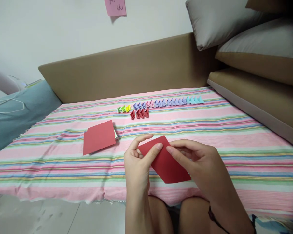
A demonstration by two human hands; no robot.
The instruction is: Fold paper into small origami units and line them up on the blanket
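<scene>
ok so your left hand point(138, 164) has red paper point(173, 169) pinned under thumb, index finger poking out past edge; your right hand point(200, 154) pinching same paper's upper right edge; paper's up in front of you over striped cloth point(70, 169); another red sheet point(100, 138) off to left, four folded red pieces point(142, 113) farther back, just in front of pastel row point(171, 102)
</scene>
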